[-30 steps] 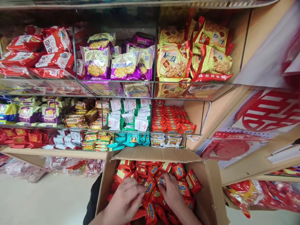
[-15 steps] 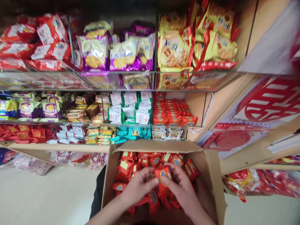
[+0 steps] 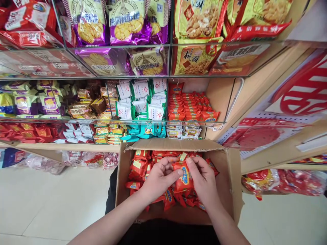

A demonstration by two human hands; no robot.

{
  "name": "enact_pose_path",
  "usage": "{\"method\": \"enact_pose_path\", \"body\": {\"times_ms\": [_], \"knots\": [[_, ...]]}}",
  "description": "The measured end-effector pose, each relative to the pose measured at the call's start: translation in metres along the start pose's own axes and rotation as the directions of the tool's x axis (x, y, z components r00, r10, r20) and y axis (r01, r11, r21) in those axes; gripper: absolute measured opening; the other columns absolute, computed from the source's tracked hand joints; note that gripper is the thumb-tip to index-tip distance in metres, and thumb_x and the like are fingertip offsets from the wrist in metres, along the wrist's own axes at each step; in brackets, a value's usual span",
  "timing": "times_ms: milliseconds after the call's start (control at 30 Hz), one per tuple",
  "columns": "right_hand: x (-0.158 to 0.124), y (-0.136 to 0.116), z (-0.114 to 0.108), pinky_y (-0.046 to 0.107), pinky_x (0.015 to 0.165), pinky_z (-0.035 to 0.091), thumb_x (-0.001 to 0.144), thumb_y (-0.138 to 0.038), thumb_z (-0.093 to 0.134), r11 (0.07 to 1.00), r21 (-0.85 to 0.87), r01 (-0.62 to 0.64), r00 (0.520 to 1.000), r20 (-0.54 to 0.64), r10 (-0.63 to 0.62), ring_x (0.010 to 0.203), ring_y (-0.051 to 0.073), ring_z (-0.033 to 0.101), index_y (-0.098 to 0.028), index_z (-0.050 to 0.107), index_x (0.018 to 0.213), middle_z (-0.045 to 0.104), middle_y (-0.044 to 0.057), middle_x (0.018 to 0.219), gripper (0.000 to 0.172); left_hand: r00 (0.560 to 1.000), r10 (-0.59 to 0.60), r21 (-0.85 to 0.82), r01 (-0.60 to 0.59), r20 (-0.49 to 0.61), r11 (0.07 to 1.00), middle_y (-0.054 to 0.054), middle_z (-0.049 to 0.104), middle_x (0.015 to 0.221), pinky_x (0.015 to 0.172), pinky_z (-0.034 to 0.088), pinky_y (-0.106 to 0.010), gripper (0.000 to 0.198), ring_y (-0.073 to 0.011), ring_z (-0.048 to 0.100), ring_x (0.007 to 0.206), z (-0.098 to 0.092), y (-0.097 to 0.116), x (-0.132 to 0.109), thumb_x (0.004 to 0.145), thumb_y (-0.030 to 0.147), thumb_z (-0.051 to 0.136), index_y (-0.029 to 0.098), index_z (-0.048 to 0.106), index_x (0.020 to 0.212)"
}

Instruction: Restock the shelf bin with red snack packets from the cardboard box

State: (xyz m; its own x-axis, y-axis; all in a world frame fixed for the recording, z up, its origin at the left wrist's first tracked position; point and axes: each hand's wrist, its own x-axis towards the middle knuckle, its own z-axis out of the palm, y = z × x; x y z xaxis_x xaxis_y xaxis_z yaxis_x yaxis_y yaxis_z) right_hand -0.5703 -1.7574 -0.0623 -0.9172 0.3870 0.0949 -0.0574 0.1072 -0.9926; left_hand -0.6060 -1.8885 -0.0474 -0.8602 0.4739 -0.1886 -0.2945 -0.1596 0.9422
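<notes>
A red snack packet (image 3: 184,179) with a blue label is held between both hands above an open cardboard box (image 3: 233,177). My left hand (image 3: 160,175) pinches its left side with thumb and fingers. On its upper right edge, my right hand (image 3: 203,175) has a closed grip. Many more red packets (image 3: 138,166) lie loosely in the box beneath and around the hands; the hands hide some of them.
Glass-fronted shelves rise behind the box, with rows of red packets (image 3: 185,109), white-green packets (image 3: 140,98) and large purple packs (image 3: 127,23). Wrapped bags (image 3: 288,180) lie low on the right. Dark clothing (image 3: 168,233) shows at the bottom.
The view has shifted, bringing the upper shelf packs closer. Held between the hands, the red packet has been raised and turned so its label faces up more fully.
</notes>
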Motion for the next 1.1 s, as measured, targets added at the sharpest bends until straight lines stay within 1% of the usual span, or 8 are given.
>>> {"method": "enact_pose_path", "body": {"times_ms": [133, 267, 367, 533, 700, 833, 933, 1100], "knots": [[-0.002, 0.001, 0.000, 0.021, 0.046, 0.038, 0.080, -0.044, 0.052, 0.993, 0.041, -0.115, 0.992, 0.064, 0.112, 0.050, 0.010, 0.043, -0.021, 0.046, 0.064, 0.045, -0.005, 0.056, 0.029, 0.989, 0.109, -0.028, -0.112, -0.103, 0.993, 0.005, 0.057, 0.063, 0.056, 0.041, -0.019, 0.033, -0.0072, 0.051, 0.057, -0.003, -0.003, 0.004, 0.071, 0.032, 0.067, 0.018, 0.052, 0.096], [-0.002, 0.005, -0.002, 0.023, 0.059, 0.044, 0.078, -0.041, 0.055, 0.999, -0.009, -0.032, 0.976, 0.214, 0.033, 0.067, 0.014, 0.054, -0.020, 0.056, 0.083, 0.058, 0.000, 0.073, 0.021, 0.990, 0.134, 0.155, -0.138, 0.035, 0.978, 0.005, 0.056, 0.064, 0.059, 0.041, -0.021, 0.032, -0.0086, 0.051, 0.060, -0.008, -0.005, 0.004, 0.070, 0.025, 0.067, 0.018, 0.054, 0.098], [0.000, 0.009, -0.004, 0.022, 0.060, 0.041, 0.082, -0.042, 0.049, 0.994, -0.104, 0.034, 0.966, 0.259, -0.006, 0.065, 0.013, 0.052, -0.020, 0.056, 0.072, 0.056, -0.001, 0.068, 0.025, 0.992, 0.109, 0.171, -0.117, 0.056, 0.978, 0.005, 0.054, 0.064, 0.061, 0.041, -0.021, 0.037, -0.0088, 0.050, 0.061, -0.011, -0.010, 0.001, 0.069, 0.024, 0.068, 0.019, 0.052, 0.102], [0.001, 0.013, -0.001, 0.022, 0.057, 0.040, 0.082, -0.047, 0.045, 0.983, -0.182, -0.003, 0.999, 0.042, 0.011, 0.060, 0.013, 0.049, -0.020, 0.052, 0.067, 0.053, -0.002, 0.062, 0.031, 0.986, 0.041, 0.025, -0.038, -0.163, 0.999, 0.005, 0.050, 0.063, 0.046, 0.039, -0.017, 0.033, -0.0064, 0.044, 0.051, -0.011, -0.029, -0.005, 0.070, 0.049, 0.062, 0.019, 0.050, 0.079], [-0.005, 0.015, 0.012, 0.024, 0.054, 0.044, 0.082, -0.051, 0.041, 0.993, -0.114, -0.018, 1.000, -0.012, 0.017, 0.058, 0.015, 0.053, -0.020, 0.051, 0.071, 0.056, 0.001, 0.064, 0.034, 0.937, 0.035, 0.065, -0.013, -0.348, 0.998, 0.008, 0.042, 0.054, 0.034, 0.032, -0.016, 0.043, -0.0072, 0.038, 0.043, -0.011, -0.041, -0.004, 0.069, 0.061, 0.055, 0.021, 0.041, 0.068], [-0.009, 0.015, 0.016, 0.028, 0.065, 0.047, 0.081, -0.050, 0.044, 0.994, -0.106, -0.006, 0.995, -0.097, -0.004, 0.073, 0.019, 0.058, -0.020, 0.054, 0.083, 0.063, 0.006, 0.081, 0.032, 0.919, 0.191, 0.228, -0.115, -0.344, 0.967, 0.008, 0.035, 0.052, 0.038, 0.030, -0.017, 0.039, -0.0070, 0.033, 0.043, -0.015, -0.036, -0.002, 0.079, 0.053, 0.049, 0.020, 0.038, 0.061], [-0.009, 0.009, 0.015, 0.030, 0.065, 0.047, 0.082, -0.049, 0.044, 0.995, -0.096, -0.004, 0.990, -0.141, -0.009, 0.072, 0.020, 0.057, -0.020, 0.054, 0.083, 0.062, 0.006, 0.079, 0.030, 0.902, 0.302, 0.320, -0.201, -0.308, 0.926, 0.006, 0.036, 0.056, 0.046, 0.032, -0.019, 0.036, -0.0085, 0.034, 0.051, -0.015, -0.024, -0.002, 0.083, 0.047, 0.046, 0.020, 0.038, 0.060], [-0.008, -0.001, 0.017, 0.030, 0.066, 0.045, 0.083, -0.045, 0.045, 1.000, 0.010, 0.023, 0.972, -0.234, -0.020, 0.073, 0.018, 0.055, -0.020, 0.052, 0.083, 0.057, 0.003, 0.078, 0.026, 0.898, 0.338, 0.301, -0.252, -0.282, 0.920, 0.005, 0.038, 0.058, 0.050, 0.034, -0.020, 0.034, -0.0094, 0.034, 0.053, -0.009, -0.005, 0.002, 0.083, 0.047, 0.046, 0.020, 0.039, 0.063]]}}
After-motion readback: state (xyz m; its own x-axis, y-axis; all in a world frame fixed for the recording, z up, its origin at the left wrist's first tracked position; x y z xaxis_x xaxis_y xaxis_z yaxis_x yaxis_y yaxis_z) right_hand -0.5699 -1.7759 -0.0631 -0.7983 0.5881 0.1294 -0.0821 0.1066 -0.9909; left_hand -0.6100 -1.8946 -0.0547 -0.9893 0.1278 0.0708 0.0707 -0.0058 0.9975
